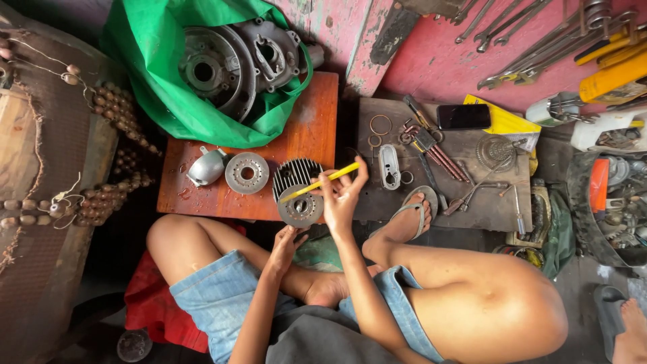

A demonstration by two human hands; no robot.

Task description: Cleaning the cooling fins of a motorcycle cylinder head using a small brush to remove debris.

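Metal disc measured beside finned cylinder

Green bag (pixel 145 47) holding an engine casing lies behind the finned cylinder (pixel 294 176). Against the cylinder's front, the left hand (pixel 284 246) grips a round metal disc (pixel 300 209); the right hand (pixel 342 195) pinches a yellow tape (pixel 321 182) across it.

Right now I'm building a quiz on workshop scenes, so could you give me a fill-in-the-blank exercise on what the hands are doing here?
1. The right hand holds a ____ pencil.
2. The left hand steadies a round metal part from ____.
3. The engine case lies in a ____ bag.
4. The black phone lies on a dark ____.

Missing words: yellow; below; green; board
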